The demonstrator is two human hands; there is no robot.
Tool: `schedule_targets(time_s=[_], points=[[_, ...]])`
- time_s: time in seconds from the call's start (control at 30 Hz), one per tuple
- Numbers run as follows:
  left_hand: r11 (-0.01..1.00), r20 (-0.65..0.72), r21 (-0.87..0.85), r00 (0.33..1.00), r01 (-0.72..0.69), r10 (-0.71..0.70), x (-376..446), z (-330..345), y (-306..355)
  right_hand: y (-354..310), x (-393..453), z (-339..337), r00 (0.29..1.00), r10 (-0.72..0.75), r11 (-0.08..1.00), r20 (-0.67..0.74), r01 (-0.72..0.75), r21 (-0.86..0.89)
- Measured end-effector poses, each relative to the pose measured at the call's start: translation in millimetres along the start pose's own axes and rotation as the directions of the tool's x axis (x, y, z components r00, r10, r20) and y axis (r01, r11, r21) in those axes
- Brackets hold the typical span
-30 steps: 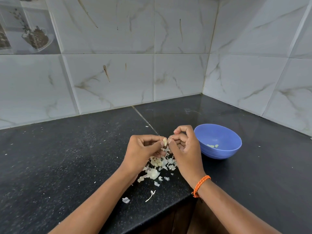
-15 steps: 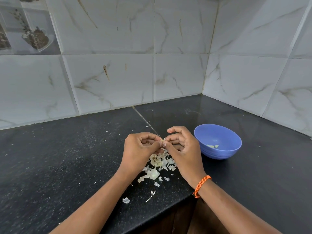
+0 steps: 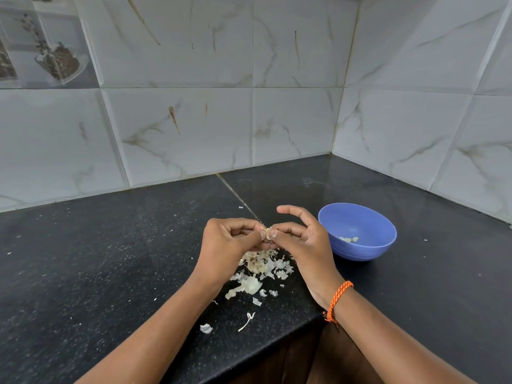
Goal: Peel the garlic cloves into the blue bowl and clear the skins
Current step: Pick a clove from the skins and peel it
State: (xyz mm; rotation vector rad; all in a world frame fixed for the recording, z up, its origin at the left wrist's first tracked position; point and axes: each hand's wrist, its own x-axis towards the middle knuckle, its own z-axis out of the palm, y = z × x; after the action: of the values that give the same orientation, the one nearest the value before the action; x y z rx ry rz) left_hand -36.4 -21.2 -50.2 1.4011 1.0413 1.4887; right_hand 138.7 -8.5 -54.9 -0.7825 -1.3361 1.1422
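A small pale garlic clove (image 3: 268, 233) is held between both hands above the black counter. My left hand (image 3: 230, 248) pinches it with curled fingers from the left. My right hand (image 3: 302, 242) pinches it from the right with thumb and a finger, while its index finger is raised. Under the hands lies a heap of papery white garlic skins (image 3: 263, 268). The blue bowl (image 3: 357, 231) stands just right of my right hand, with a few peeled cloves (image 3: 348, 239) on its bottom.
The black granite counter (image 3: 110, 259) fills a corner between marble-tiled walls (image 3: 291, 92). Its front edge (image 3: 249, 353) runs just below the skins. Stray bits of skin (image 3: 206, 328) lie near that edge.
The clove has sunk slightly between the fingertips. My right index finger has lifted and straightened away from the clove. Bowl and skin heap have not moved.
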Motion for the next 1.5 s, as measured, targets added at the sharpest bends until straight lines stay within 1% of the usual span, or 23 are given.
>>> schedule_targets(time_s=[0.07,0.13,0.27,0.37,0.47,0.53,0.6,0.77,0.83,0.93,1.07,1.13,1.27,1.4,1.5], points=[[1.0,0.005,-0.013,1.0,0.003,-0.002,-0.1,1.9,-0.7,0.2,0.9,-1.0,1.0,0.01,1.0,-0.002,-0.009,0.026],[1.0,0.017,-0.015,1.0,0.005,-0.005,0.4,2.9,-1.5,-0.4,0.9,-1.3,1.0,-0.013,1.0,-0.027,0.013,0.023],[0.997,0.04,0.076,0.999,0.002,-0.005,1.9,1.1,-2.3,1.8,2.4,-3.7,0.991,-0.116,0.985,-0.065,0.107,-0.133],[0.982,0.023,0.179,0.998,-0.055,0.051,1.3,0.7,-2.0,2.7,1.6,-1.2,0.984,-0.16,0.959,-0.075,0.137,-0.248],[0.969,-0.011,0.231,0.996,-0.086,0.092,1.1,1.1,-1.4,2.4,-0.2,3.3,0.981,-0.186,0.951,-0.049,0.168,-0.26],[0.965,-0.018,0.249,0.996,-0.079,0.086,1.8,1.3,-2.0,3.4,0.4,2.9,0.98,-0.192,0.953,-0.045,0.176,-0.245],[0.976,-0.021,0.213,0.999,-0.044,0.049,1.8,1.0,-2.2,3.8,0.7,2.1,0.979,-0.199,0.956,-0.046,0.183,-0.229],[0.999,-0.013,0.01,0.999,0.032,-0.032,2.6,-1.9,-3.3,2.3,0.2,0.9,0.979,-0.205,0.964,-0.018,0.199,-0.176],[0.998,-0.015,-0.051,0.999,0.048,-0.049,2.6,-3.0,-2.2,1.1,0.5,0.6,0.98,-0.199,0.972,-0.03,0.193,-0.137],[0.994,-0.006,-0.089,0.998,0.058,-0.058,2.9,-3.7,-0.5,1.4,1.9,-0.6,0.983,-0.176,0.981,-0.054,0.17,-0.092],[0.997,0.001,-0.056,0.998,0.055,-0.055,3.9,-4.9,-0.9,1.8,1.4,-1.5,0.989,-0.145,0.978,-0.007,0.142,-0.154],[0.999,-0.019,0.026,0.999,0.026,-0.025,3.9,-5.2,-1.5,2.0,0.4,-1.6,0.989,-0.148,0.972,0.003,0.146,-0.185],[0.986,-0.059,0.161,0.997,-0.047,0.057,3.4,-3.3,-2.0,3.4,0.4,-1.3,0.984,-0.175,0.962,-0.025,0.165,-0.215],[0.986,-0.073,0.155,0.995,-0.061,0.073,2.0,-0.1,0.1,2.0,-0.3,-0.4,0.98,-0.195,0.956,-0.033,0.183,-0.228],[0.984,-0.097,0.152,0.99,-0.092,0.107,1.6,-0.5,1.4,1.5,-2.4,3.1,0.97,-0.239,0.939,-0.041,0.22,-0.266]])
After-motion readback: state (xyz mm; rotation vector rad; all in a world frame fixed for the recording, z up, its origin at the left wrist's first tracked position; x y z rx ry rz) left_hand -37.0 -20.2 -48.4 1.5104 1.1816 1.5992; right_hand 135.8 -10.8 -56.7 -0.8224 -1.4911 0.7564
